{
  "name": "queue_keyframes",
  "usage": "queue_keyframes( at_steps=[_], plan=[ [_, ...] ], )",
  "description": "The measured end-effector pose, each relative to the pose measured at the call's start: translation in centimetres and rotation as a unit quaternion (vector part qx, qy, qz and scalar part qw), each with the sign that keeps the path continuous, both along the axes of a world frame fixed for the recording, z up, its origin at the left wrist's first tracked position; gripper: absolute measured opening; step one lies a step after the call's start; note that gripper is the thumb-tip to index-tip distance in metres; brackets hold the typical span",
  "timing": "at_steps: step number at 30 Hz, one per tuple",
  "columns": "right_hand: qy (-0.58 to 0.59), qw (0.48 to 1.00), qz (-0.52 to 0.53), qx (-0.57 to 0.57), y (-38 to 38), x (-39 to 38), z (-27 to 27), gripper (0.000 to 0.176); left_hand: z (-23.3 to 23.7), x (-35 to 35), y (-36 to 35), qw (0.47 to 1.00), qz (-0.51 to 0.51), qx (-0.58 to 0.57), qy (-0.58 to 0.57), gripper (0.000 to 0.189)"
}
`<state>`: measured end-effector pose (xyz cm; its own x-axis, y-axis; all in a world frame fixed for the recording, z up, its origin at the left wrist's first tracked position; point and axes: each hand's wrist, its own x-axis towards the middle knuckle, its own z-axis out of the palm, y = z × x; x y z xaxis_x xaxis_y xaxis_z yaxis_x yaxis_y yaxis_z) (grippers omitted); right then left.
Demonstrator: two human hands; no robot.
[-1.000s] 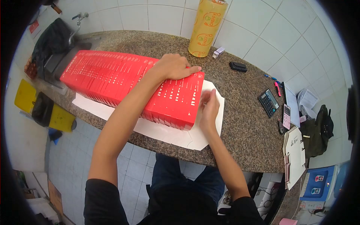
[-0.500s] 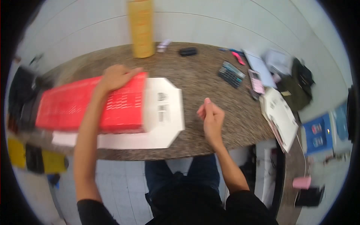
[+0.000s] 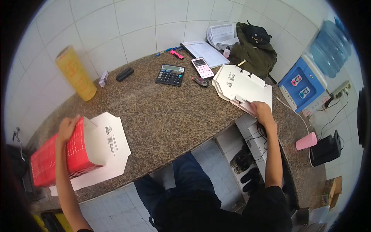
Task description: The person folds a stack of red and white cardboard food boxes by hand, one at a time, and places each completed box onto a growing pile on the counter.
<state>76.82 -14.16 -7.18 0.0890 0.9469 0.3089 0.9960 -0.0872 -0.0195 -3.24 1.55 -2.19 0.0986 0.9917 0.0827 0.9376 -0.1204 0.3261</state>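
My left hand (image 3: 68,128) is bent over the upper edge of a red printed cardboard box (image 3: 48,156) at the left. White inner card shows at the box's right end, and a flat white cardboard blank (image 3: 118,152) with cut corners and black print lies beneath it. On the right side, my right hand (image 3: 262,113) has its fingers closed on the near edge of white cardboard blanks (image 3: 247,87), which lie stacked flat with several small flaps raised. The fingertips there are partly hidden.
Behind are a yellow wrap roll (image 3: 77,75), a black case (image 3: 125,74), a calculator (image 3: 170,75), a phone (image 3: 202,68) and a clipboard (image 3: 206,53). A green bag (image 3: 253,54) and a water dispenser (image 3: 303,85) stand at right, near a pink cup (image 3: 306,141).
The view has turned right. My right hand has moved from above the bare counter to the right-hand cardboard blanks and closed on their edge. My left hand stays on the red box.
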Motion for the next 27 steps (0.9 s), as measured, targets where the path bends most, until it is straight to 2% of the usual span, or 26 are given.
queue_keyframes(
  at_steps=[1, 3, 4, 5, 7, 8, 9, 11, 12, 13, 15, 17, 19, 21, 22, 23, 24, 25, 26, 27],
  plan=[
    [0.006, 1.0, 0.0, 0.006, 0.0, -0.2, 0.7, 0.028, -0.1, 0.4, -0.3, 1.0, 0.0, 0.006, 0.006, 0.067],
    [0.033, 0.996, -0.008, 0.086, -0.2, -0.8, 2.2, 0.03, -0.2, 1.1, -0.8, 0.997, 0.006, 0.053, 0.055, 0.064],
    [0.041, 0.994, -0.005, 0.097, -0.1, -1.0, 2.6, 0.026, 1.7, 3.0, -2.1, 0.994, 0.012, 0.02, 0.108, 0.051],
    [0.047, 0.994, -0.007, 0.099, 0.3, -0.4, 2.1, 0.026, 2.3, 4.4, -3.0, 0.993, 0.01, 0.023, 0.114, 0.051],
    [0.155, 0.986, 0.038, 0.055, 1.0, 1.1, 1.5, 0.022, 2.4, 6.6, -4.9, 0.98, -0.058, 0.167, 0.093, 0.034],
    [0.207, 0.976, -0.034, -0.057, 1.6, 2.0, 2.1, 0.023, 2.5, 7.8, -5.9, 0.979, -0.062, 0.167, 0.094, 0.034],
    [0.207, 0.976, -0.037, -0.056, 2.4, 3.3, 2.1, 0.023, 2.6, 9.0, -6.9, 0.974, -0.082, 0.183, 0.106, 0.032],
    [0.384, 0.922, -0.001, 0.054, 3.3, 5.8, 1.1, 0.022, 3.3, 12.0, -8.6, 0.967, -0.104, 0.2, 0.117, 0.037],
    [0.326, 0.936, -0.043, 0.124, 3.1, 4.5, 2.8, 0.016, 3.7, 13.9, -9.7, 0.961, -0.146, 0.21, 0.103, 0.04],
    [0.325, 0.937, -0.039, 0.124, 3.0, 2.8, 4.2, 0.016, 4.1, 15.7, -10.9, 0.953, -0.185, 0.221, 0.09, 0.044],
    [0.176, 0.929, 0.071, 0.317, 2.1, -2.4, 6.6, 0.014, 5.0, 20.0, -12.8, 0.948, -0.221, 0.222, 0.057, 0.051],
    [0.089, 0.924, 0.148, 0.341, 0.5, -8.7, 8.1, 0.013, 4.6, 24.1, -13.9, 0.928, -0.279, 0.248, -0.005, 0.058],
    [0.098, 0.931, 0.227, 0.269, -1.4, -16.0, 8.1, 0.013, 4.7, 29.1, -15.5, 0.905, -0.313, 0.277, -0.075, 0.063],
    [0.09, 0.928, 0.332, 0.146, -2.9, -21.6, 6.0, 0.013, 4.1, 33.7, -16.4, 0.899, -0.315, 0.27, -0.137, 0.047],
    [0.098, 0.925, 0.356, 0.09, -3.3, -23.8, 4.6, 0.014, 2.3, 33.4, -15.7, 0.905, -0.301, 0.266, -0.137, 0.047],
    [0.104, 0.919, 0.378, 0.035, -3.7, -25.1, 3.5, 0.015, -0.6, 33.0, -14.6, 0.917, -0.35, 0.147, -0.121, 0.037],
    [0.106, 0.915, 0.389, 0.031, -4.0, -25.2, 3.4, 0.015, -2.6, 32.4, -13.8, 0.912, -0.395, 0.025, -0.105, 0.027],
    [0.155, 0.892, 0.407, 0.118, -4.1, -24.8, 3.5, 0.016, -3.7, 31.4, -14.0, 0.916, -0.386, 0.026, -0.104, 0.027],
    [0.202, 0.86, 0.42, 0.205, -4.1, -24.2, 3.5, 0.017, -4.7, 30.2, -14.4, 0.937, -0.32, 0.017, -0.142, 0.019],
    [0.205, 0.857, 0.427, 0.205, -4.5, -23.2, 2.8, 0.017, -5.1, 29.4, -14.7, 0.951, -0.253, 0.007, -0.178, 0.013]
  ],
)
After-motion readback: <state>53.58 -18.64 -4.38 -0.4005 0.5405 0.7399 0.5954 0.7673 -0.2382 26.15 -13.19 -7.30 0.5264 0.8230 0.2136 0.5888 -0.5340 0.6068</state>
